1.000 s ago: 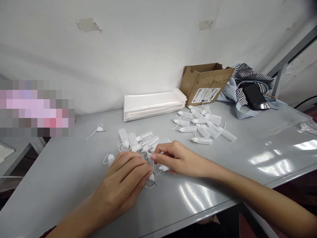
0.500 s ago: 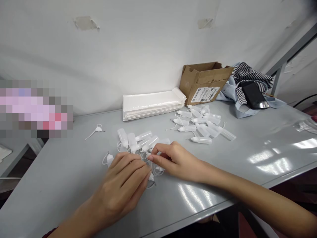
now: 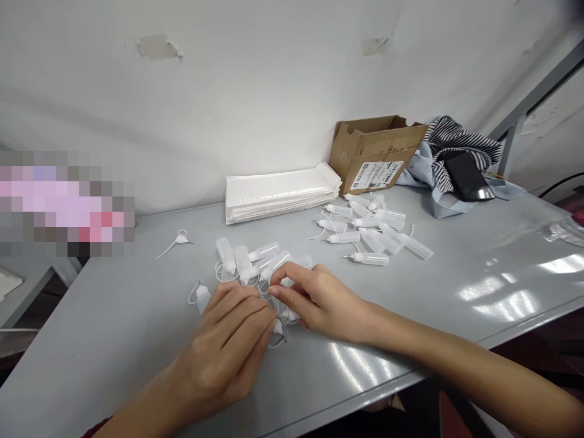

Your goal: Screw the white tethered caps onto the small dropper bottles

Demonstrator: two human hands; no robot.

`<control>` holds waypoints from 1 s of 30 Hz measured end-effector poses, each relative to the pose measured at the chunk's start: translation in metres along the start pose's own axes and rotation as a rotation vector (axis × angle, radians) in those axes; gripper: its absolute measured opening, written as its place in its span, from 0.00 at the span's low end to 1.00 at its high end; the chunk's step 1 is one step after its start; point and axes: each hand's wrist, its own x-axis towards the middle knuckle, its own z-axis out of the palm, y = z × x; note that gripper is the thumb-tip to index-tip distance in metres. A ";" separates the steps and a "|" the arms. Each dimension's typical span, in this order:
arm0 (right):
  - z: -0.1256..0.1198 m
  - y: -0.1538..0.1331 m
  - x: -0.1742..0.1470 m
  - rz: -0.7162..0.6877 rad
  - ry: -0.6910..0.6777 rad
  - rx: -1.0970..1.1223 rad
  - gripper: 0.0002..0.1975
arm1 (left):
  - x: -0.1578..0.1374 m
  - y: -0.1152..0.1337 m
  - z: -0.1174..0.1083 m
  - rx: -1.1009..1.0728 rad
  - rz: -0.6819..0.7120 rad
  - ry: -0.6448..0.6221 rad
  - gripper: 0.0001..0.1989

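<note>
Near the front middle of the table, my left hand (image 3: 235,340) curls closed around a small needle-tip bottle, mostly hidden; a thin metal tip shows by its fingertips. My right hand (image 3: 314,298) is closed in a pinch, thumb and index finger together just beside the left fingertips; whatever they pinch is too small to make out. Behind both hands lies a group of translucent squeeze bottles (image 3: 243,261) with white nozzles and looped straps. One bottle (image 3: 203,298) lies left of my left hand. Another nozzle (image 3: 277,328) pokes out between the hands.
A loose needle cap with strap (image 3: 181,239) lies at the left. Further right is another pile of needle-tip bottles (image 3: 370,258). White padded envelopes (image 3: 283,190) are stacked by the wall, beside a cardboard box (image 3: 347,155), striped cloth (image 3: 465,137) and a black phone (image 3: 468,176).
My right hand has shifted slightly left and closer to my left hand, still pinching. My left hand stays nearly in place. The bottles on the table look unchanged.
</note>
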 end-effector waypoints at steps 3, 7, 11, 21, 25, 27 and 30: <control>0.002 0.001 0.000 -0.006 0.011 -0.026 0.08 | -0.001 0.000 0.002 0.019 0.004 0.005 0.10; 0.003 0.002 0.001 -0.024 0.033 -0.051 0.08 | -0.001 0.001 0.002 0.049 0.009 0.007 0.10; 0.001 -0.003 0.001 -0.015 0.042 0.005 0.08 | 0.004 -0.001 -0.003 -0.027 -0.105 0.028 0.08; 0.002 -0.002 0.000 -0.068 0.081 -0.071 0.07 | 0.007 -0.002 -0.007 -0.128 -0.163 0.019 0.08; 0.003 -0.001 0.000 -0.091 0.101 -0.101 0.06 | 0.011 -0.001 -0.007 -0.099 -0.138 0.040 0.08; 0.004 -0.001 0.000 -0.094 0.113 -0.110 0.06 | 0.012 0.000 -0.007 -0.087 -0.139 0.045 0.08; 0.005 -0.001 0.000 -0.079 0.134 -0.119 0.05 | 0.011 0.001 -0.006 -0.072 -0.143 0.065 0.08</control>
